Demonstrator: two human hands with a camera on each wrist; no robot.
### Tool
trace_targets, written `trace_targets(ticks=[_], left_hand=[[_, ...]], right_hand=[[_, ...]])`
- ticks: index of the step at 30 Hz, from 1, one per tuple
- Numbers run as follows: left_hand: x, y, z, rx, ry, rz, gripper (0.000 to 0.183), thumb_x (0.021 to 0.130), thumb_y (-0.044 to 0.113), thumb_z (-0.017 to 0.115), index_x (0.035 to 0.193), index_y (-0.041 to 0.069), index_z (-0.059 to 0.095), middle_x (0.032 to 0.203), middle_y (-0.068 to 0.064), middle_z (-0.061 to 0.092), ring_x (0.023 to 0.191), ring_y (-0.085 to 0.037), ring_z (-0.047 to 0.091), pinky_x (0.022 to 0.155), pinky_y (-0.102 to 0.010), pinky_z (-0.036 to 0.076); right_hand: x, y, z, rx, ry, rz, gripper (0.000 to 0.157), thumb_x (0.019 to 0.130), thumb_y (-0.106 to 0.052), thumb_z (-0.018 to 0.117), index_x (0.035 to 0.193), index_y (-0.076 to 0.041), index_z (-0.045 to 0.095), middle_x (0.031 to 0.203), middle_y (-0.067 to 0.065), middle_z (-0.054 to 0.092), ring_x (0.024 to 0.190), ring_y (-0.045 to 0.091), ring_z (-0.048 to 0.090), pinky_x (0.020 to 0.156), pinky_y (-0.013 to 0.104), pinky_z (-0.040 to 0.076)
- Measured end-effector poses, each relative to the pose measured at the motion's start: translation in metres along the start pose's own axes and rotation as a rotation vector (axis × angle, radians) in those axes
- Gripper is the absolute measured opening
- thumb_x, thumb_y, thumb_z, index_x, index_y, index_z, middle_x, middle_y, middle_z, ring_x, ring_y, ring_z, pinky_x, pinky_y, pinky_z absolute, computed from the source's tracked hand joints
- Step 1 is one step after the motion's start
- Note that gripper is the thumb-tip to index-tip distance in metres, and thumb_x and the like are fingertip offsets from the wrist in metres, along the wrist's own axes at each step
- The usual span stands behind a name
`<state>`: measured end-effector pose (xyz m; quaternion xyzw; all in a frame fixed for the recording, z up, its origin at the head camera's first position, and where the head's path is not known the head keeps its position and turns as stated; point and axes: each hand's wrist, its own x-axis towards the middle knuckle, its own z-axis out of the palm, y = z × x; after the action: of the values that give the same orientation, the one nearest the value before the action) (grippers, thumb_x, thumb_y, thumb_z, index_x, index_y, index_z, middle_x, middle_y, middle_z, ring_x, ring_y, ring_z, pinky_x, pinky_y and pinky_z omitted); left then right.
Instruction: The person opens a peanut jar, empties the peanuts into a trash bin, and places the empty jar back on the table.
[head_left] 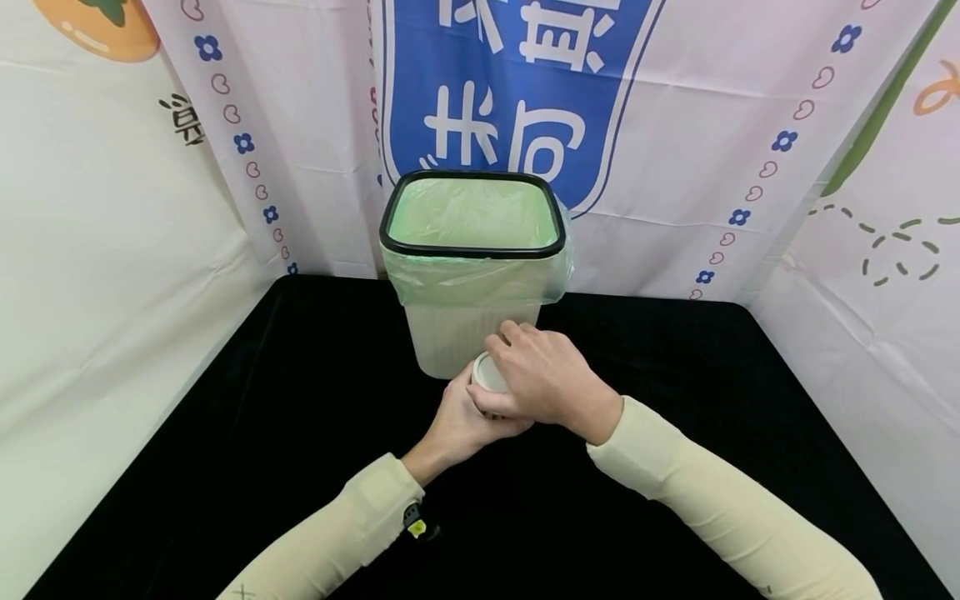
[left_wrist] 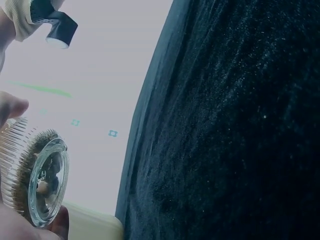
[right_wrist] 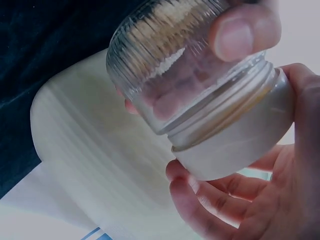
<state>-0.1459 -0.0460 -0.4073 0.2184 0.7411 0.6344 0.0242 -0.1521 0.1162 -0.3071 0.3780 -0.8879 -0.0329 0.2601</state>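
A ribbed clear glass jar [right_wrist: 150,75] with a white lid [right_wrist: 235,140] is held between both hands in front of the bin. My left hand [head_left: 459,427] grips the jar's body, its thumb [right_wrist: 240,37] lying along the glass. From above, my right hand [head_left: 546,375] curls its fingers and thumb round the lid's rim. Part of the jar's neck shows beside the lid; whether the lid is loose I cannot tell. Brownish, crumbly-looking matter lies toward the base of the jar [left_wrist: 49,182], seen in the left wrist view.
A pale waste bin [head_left: 450,333] with a black rim and green liner bag [head_left: 480,283] stands just beyond the hands, at the back of the black-covered table [head_left: 300,400]. A printed curtain [head_left: 675,150] hangs behind it, with white fabric walls [head_left: 112,275] on both sides.
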Motion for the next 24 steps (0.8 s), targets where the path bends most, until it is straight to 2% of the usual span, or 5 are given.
trace_targets(ticks=[15, 24], left_hand=[[-0.001, 0.003, 0.001, 0.011, 0.033, -0.045, 0.087, 0.084, 0.027, 0.091, 0.156, 0.017, 0.043, 0.145, -0.005, 0.060, 0.122, -0.022, 0.067, 0.101, -0.040, 0.059], [0.000, 0.002, 0.001, 0.060, 0.079, -0.090, 0.082, 0.080, 0.026, 0.093, 0.149, 0.012, 0.050, 0.140, -0.007, 0.064, 0.117, -0.022, 0.068, 0.099, -0.041, 0.059]], right_hand=[[-0.001, 0.009, -0.007, 0.050, 0.028, -0.027, 0.051, 0.092, -0.061, 0.066, 0.093, -0.010, 0.069, 0.087, 0.006, 0.063, 0.071, 0.025, 0.062, 0.056, 0.039, 0.056], [-0.002, 0.016, -0.012, 0.052, -0.010, 0.004, 0.055, 0.092, -0.061, 0.066, 0.098, -0.007, 0.072, 0.092, 0.007, 0.066, 0.074, 0.024, 0.064, 0.060, 0.040, 0.058]])
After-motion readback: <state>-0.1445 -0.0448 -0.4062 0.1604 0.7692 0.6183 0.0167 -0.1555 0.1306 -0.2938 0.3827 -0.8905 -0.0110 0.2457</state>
